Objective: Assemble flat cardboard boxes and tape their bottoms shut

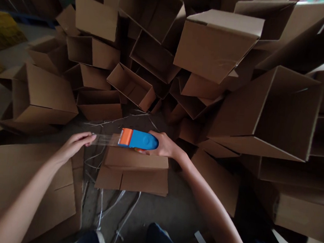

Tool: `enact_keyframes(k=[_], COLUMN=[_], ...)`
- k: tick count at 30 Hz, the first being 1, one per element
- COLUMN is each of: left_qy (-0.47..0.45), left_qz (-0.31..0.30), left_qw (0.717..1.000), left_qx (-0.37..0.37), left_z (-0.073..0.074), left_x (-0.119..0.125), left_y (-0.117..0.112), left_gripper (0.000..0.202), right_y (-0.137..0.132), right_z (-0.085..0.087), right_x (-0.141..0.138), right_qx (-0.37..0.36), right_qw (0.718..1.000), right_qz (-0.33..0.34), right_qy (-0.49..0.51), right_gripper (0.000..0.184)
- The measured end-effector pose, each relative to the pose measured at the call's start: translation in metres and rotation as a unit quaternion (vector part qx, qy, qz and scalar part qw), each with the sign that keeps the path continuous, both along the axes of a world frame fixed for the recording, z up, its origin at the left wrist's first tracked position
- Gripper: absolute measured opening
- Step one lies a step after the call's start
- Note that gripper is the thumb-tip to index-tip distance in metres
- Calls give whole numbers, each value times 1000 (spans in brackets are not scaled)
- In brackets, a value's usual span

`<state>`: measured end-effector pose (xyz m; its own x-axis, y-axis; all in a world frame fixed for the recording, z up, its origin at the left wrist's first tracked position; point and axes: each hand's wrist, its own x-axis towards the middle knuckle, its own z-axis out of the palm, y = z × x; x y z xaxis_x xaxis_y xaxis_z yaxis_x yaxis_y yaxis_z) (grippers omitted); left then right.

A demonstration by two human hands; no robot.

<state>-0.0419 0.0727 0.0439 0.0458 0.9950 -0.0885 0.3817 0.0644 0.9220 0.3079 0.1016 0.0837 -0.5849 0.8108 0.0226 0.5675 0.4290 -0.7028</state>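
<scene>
1. The person is wearing dark blue trousers [163, 238], seen along the bottom of the view.
2. A white edge [101, 241] is showing beside the dark cloth, too unclear to identify.
3. The left arm [21, 200] and right arm [213, 213] are showing bare.
4. The left hand [76, 144] and right hand [162, 144] are showing bare too.

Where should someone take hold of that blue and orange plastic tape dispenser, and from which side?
Probably by its blue rounded body, coming from above at the right end, as the right hand does. That end looks smooth and handle-shaped, while the orange end faces the clear tape strip running toward the left hand, so it seems better left free.
</scene>
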Motion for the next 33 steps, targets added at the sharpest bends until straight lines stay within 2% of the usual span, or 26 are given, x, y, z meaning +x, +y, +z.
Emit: enact_keyframes(k=[3,7,12,15,19,23,33], left_qy=[4,-3,24,32,25,3,7], left_qz=[-1,40,8,11,15,35,50], left_qw=[1000,999,999,999,998,996,997], left_qx=[-10,-12,-27,-33,-57,-77,-53], left_z=[0,5,7,-4,-29,-51,-61], left_x=[-10,-27,-39,-37,-37,-42,-33], left_y=[1,-3,-10,-11,-10,-13,-13], left_gripper=[46,45,44,46,53,56,57], right_y=[1,1,-3,-6,-5,1,2], right_z=[1,-1,-10,-14,-14,-14,-19], right_x=[11,24,35,33,23,15,16], right_qx=[3,21,21,27,33,35,41], right_qw=[1000,1000,1000,1000,999,999,998], right_qz=[7,5,6,-6,-33,-24,-32], right_qy=[12,7,6,11,-10,-24,-26], right_gripper=[43,40,49,49,47,46,47])
